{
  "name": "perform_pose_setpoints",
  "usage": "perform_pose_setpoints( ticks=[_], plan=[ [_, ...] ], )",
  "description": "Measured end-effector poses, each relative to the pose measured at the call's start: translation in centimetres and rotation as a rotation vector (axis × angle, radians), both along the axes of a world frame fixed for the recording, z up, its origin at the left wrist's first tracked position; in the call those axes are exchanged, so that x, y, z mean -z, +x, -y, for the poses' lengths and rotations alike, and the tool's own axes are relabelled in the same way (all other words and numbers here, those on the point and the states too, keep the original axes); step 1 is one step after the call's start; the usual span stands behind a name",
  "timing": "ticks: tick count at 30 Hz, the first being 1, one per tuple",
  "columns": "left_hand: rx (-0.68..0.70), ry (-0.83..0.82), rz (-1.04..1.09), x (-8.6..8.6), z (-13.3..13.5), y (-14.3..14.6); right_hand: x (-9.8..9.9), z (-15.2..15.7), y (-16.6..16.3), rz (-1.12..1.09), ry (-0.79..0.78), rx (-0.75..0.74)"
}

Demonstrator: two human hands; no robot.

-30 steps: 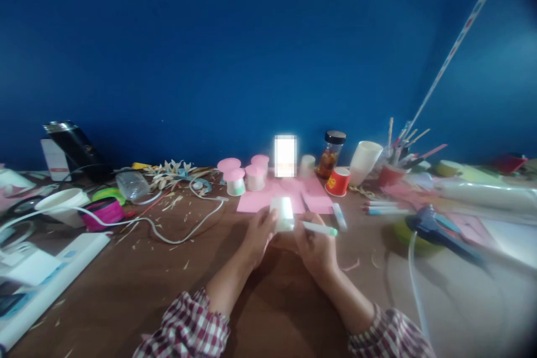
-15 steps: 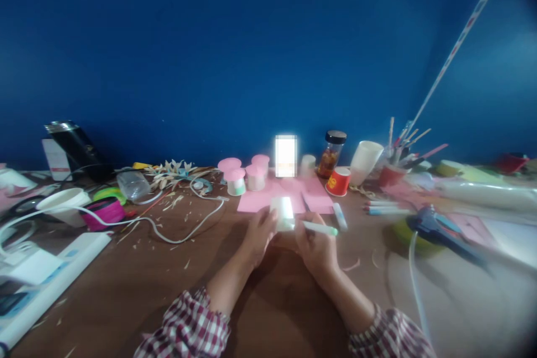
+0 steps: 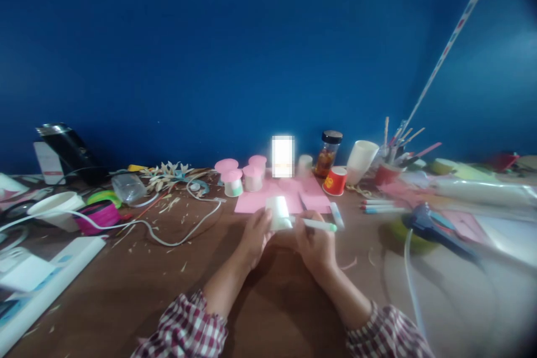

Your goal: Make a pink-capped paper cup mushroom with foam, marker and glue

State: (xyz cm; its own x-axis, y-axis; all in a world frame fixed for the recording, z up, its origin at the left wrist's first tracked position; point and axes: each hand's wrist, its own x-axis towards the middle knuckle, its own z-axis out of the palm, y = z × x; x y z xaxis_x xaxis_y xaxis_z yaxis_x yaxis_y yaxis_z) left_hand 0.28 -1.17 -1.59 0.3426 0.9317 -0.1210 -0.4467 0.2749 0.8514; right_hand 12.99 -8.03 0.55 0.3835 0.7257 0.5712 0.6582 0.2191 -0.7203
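My left hand [image 3: 257,235] is closed around a small white paper cup [image 3: 277,213], held tilted above the table. My right hand [image 3: 314,243] grips a white marker with a green end [image 3: 319,225]; its other end points at the cup's right side. Behind them lies a sheet of pink paper [image 3: 251,202], with a dark thin tool [image 3: 302,200] on it. A white marker cap or short tube [image 3: 337,216] rests by the sheet's right edge. Small cups with pink paper tops [image 3: 233,183] stand at the sheet's left, one showing a green band.
Toward the right are a red paper cup [image 3: 334,181], a jar with a black lid [image 3: 329,154], a white cup [image 3: 361,160], several markers [image 3: 384,207] and a blue glue gun [image 3: 432,229]. A power strip [image 3: 54,285], white cable [image 3: 176,243] and black flask [image 3: 71,151] occupy the left.
The cup in my left hand has turned slightly and sits a little farther left. The marker stays in my right hand. The whole view has shifted slightly.
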Motion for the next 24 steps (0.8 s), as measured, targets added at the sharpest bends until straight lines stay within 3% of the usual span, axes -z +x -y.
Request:
perform_pose_setpoints(
  ticks=[6,24],
  plan=[
    [-0.041,-0.02,0.025,0.14,-0.12,0.09,0.02,-0.03,-0.11,-0.018,-0.009,-0.086],
    [0.009,-0.063,0.073,-0.69,0.09,-0.05,0.14,-0.36,0.14,-0.29,-0.086,-0.07]
  ],
)
